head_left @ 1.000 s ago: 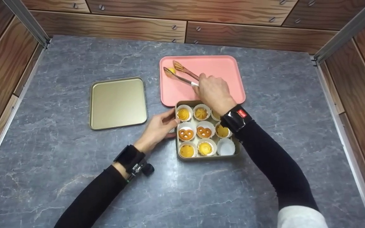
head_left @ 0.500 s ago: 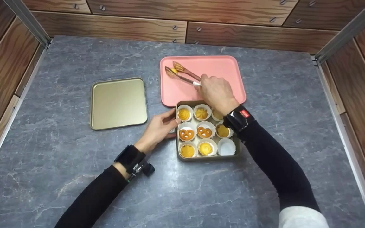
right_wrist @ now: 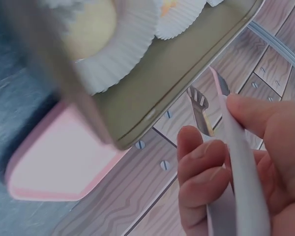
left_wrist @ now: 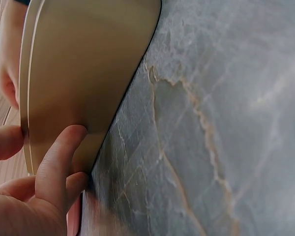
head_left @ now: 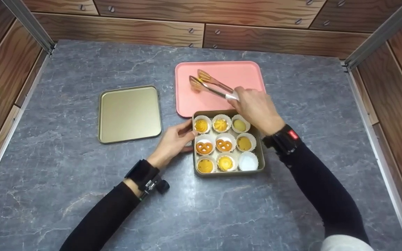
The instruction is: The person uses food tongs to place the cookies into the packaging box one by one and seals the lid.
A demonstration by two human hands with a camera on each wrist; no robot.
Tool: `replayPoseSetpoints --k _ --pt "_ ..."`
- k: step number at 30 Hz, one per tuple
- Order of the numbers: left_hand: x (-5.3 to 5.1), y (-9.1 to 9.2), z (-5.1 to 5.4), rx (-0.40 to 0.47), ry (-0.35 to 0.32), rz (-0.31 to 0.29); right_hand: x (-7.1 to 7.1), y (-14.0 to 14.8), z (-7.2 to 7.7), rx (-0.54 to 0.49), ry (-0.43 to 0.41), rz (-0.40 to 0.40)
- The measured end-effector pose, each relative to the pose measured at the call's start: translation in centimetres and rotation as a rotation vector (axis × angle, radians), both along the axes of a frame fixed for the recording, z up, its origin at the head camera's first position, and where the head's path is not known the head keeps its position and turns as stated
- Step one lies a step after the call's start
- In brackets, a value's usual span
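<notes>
My right hand (head_left: 255, 106) grips a pair of tongs (head_left: 218, 91), white at the handle, over the pink tray (head_left: 183, 104). A small yellow piece (head_left: 200, 80) shows between the tong heads, mostly hidden by them. In the right wrist view, thumb and fingers wrap round the tongs (right_wrist: 241, 162). My left hand (head_left: 170, 144) holds the left side of a square cookie tin (head_left: 229, 174), thumb at the rim and fingers against the outer wall (left_wrist: 88, 59). White paper cups inside bear cookies, among them two pretzel shapes (head_left: 224, 145). The front-right cup (head_left: 248, 161) shows only white paper.
A gold square lid (head_left: 129, 114) lies on the grey marbled table (head_left: 117, 195), left of the tin. The pink tray stands directly behind the tin. Wood-patterned panels (head_left: 117, 31) border the table at the back and both sides.
My right hand and the tongs have moved right and slightly toward me, and the yellow piece has shifted right with the tong heads. My left hand and the tin have stayed put.
</notes>
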State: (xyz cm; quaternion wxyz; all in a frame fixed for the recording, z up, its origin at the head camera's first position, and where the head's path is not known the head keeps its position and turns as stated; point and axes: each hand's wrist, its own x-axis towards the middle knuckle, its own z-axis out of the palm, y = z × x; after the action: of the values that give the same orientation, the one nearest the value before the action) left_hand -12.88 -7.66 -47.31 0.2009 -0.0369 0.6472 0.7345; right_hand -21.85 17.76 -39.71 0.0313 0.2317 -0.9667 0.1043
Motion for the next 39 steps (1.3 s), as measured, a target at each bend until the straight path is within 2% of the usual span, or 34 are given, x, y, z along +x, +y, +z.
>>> replayPoseSetpoints --k 7,16,30,39 --pt "0.0 0.0 -0.2 0.036 0.008 -0.007 1.8 2.8 0.2 -0.046 0.0 0.015" --pt "-0.2 0.0 0.1 -0.008 0.007 -0.005 4.5 6.4 0.5 -0.15 0.065 0.05" --pt "0.1 -0.2 -0.1 0.0 0.01 -0.017 7.9 10.8 -0.2 -0.197 0.011 0.1" --pt "0.1 -0.1 -0.2 0.004 0.004 -0.004 9.5 13.5 0.4 -0.184 -0.055 0.114"
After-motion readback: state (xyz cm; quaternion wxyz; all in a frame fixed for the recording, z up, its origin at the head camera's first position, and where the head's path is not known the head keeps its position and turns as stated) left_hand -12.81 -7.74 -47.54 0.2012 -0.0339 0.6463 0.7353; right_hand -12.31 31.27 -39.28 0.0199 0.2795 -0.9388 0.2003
